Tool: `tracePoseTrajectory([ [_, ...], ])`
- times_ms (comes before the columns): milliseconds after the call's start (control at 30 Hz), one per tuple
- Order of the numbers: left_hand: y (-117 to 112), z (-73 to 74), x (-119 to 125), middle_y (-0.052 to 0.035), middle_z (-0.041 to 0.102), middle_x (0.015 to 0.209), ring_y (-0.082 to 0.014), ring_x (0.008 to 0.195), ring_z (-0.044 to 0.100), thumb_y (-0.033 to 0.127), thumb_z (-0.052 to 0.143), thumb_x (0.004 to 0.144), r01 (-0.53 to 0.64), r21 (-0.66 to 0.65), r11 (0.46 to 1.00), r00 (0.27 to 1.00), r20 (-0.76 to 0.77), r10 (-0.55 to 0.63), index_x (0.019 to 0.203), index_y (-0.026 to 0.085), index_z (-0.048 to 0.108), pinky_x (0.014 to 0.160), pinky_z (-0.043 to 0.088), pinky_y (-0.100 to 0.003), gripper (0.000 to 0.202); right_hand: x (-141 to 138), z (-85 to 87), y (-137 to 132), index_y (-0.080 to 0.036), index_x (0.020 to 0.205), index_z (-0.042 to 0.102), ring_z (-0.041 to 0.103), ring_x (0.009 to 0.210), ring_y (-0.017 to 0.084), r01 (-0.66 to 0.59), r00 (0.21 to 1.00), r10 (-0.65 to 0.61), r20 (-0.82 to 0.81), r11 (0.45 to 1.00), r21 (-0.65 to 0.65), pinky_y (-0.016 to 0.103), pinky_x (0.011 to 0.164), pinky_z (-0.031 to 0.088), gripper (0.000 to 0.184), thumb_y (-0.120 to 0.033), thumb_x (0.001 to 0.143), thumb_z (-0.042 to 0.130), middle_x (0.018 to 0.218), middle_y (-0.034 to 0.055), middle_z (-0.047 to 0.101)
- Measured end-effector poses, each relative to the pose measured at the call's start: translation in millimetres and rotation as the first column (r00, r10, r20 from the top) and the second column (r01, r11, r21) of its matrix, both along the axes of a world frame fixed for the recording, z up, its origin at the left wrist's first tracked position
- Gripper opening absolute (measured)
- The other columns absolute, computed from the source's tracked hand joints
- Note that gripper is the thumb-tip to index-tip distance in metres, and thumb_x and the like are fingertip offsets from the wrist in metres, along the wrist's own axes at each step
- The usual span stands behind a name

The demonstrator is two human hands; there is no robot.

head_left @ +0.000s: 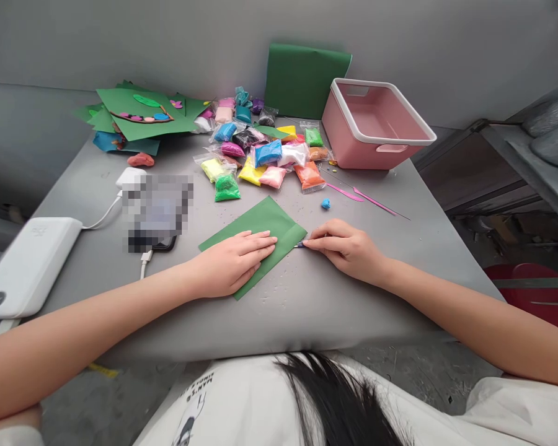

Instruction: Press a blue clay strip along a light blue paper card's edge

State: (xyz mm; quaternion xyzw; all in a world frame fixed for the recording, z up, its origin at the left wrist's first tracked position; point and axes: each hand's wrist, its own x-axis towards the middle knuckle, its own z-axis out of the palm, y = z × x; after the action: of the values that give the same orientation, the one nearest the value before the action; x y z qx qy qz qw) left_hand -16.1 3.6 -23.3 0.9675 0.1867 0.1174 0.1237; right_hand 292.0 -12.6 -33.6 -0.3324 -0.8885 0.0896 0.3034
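A green paper sheet (265, 226) lies on the grey table (307, 297) in front of me. My left hand (235, 260) rests flat on it, fingers stretched out, pressing it down. My right hand (346, 248) sits at the sheet's right corner with its fingers pinched on a small dark blue bit (299, 245) against the table. A small blue clay lump (325, 203) lies just beyond that hand.
Several bags of coloured clay (260, 155) lie at the back, beside a pink bin (376, 124). Pink modelling tools (367, 198) lie to the right. Green sheets with clay shapes (139, 114) sit far left. A white power bank (28, 266), cable and blurred phone (155, 214) lie left.
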Motion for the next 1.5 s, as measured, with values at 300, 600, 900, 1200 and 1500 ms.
tracePoseTrajectory([
  [300, 0.2, 0.9, 0.1, -0.0193, 0.053, 0.149, -0.0314, 0.143, 0.045, 0.016, 0.034, 0.102, 0.024, 0.019, 1.0, 1.0, -0.005, -0.024, 0.138, 0.011, 0.056, 0.115, 0.042, -0.051, 0.042, 0.7, 4.4, -2.0, -0.024, 0.106, 0.075, 0.066, 0.086, 0.016, -0.014, 0.999, 0.016, 0.037, 0.999, -0.04, 0.032, 0.077, 0.058, 0.026, -0.015, 0.098, 0.052, 0.095, 0.0068, 0.073],
  [600, -0.2, 1.0, 0.1, -0.02, 0.054, 0.148, -0.031, 0.143, 0.046, 0.013, 0.035, 0.101, 0.04, 0.055, 0.998, 0.999, 0.008, -0.041, 0.138, 0.008, 0.055, 0.116, 0.041, -0.05, 0.042, -3.3, 10.6, 5.8, -0.022, 0.104, 0.077, 0.068, 0.085, 0.017, 0.031, 1.0, -0.029, 0.011, 0.975, -0.221, 0.03, 0.078, 0.059, 0.022, -0.016, 0.096, 0.057, 0.097, 0.0069, 0.073],
  [900, -0.2, 1.1, -0.5, -0.0159, 0.055, 0.148, -0.0284, 0.142, 0.048, 0.015, 0.037, 0.101, 0.018, 0.072, 0.997, 1.0, -0.011, -0.017, 0.138, 0.012, 0.056, 0.115, 0.043, -0.048, 0.042, -6.8, 13.7, 2.4, -0.023, 0.105, 0.078, 0.069, 0.087, 0.017, 0.028, 1.0, -0.028, 0.005, 0.946, -0.322, 0.03, 0.079, 0.059, 0.023, -0.017, 0.096, 0.057, 0.098, 0.0063, 0.073],
  [1200, 0.6, -0.6, -1.7, -0.0129, 0.053, 0.15, -0.0266, 0.143, 0.046, 0.016, 0.036, 0.102, 0.016, 0.087, 0.996, 1.0, -0.022, -0.014, 0.14, 0.013, 0.055, 0.115, 0.043, -0.046, 0.043, -8.1, 16.1, 1.3, -0.023, 0.105, 0.077, 0.07, 0.088, 0.016, 0.02, 1.0, -0.014, 0.019, 0.934, -0.358, 0.03, 0.08, 0.058, 0.024, -0.017, 0.096, 0.055, 0.1, 0.0058, 0.073],
  [1500, 1.3, -0.8, -2.9, -0.0104, 0.057, 0.147, -0.0269, 0.144, 0.045, 0.017, 0.036, 0.101, 0.019, 0.031, 0.999, 0.999, -0.031, -0.018, 0.143, 0.015, 0.052, 0.116, 0.041, -0.047, 0.045, -11.0, 19.0, -3.3, -0.02, 0.113, 0.069, 0.064, 0.099, 0.024, 0.223, 0.971, -0.172, 0.168, 0.906, -0.36, 0.039, 0.088, 0.055, 0.022, -0.027, 0.093, 0.061, 0.107, 0.0103, 0.066],
])
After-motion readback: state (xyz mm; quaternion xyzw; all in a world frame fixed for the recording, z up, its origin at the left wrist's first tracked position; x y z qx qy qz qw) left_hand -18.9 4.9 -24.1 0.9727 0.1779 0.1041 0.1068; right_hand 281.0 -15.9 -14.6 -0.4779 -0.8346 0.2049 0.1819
